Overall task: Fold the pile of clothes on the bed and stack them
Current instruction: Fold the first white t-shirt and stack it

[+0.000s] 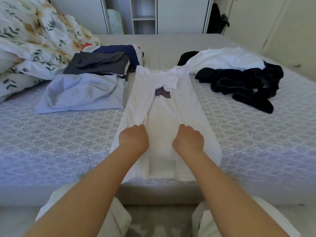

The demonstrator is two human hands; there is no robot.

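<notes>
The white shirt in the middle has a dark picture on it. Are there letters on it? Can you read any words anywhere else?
"CE": pale letters, my best reading, at the lower left of the dark print on the white shirt. The folded sides cover the rest, so the whole word cannot be read.
No other words, labels or numbers can be read anywhere in the head view.

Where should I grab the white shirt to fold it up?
Probably its near end, from the bed's near edge. The white shirt lies flat as a long strip, both sides already folded in, collar far away. The left hand and right hand already hold it there, side by side.
</notes>
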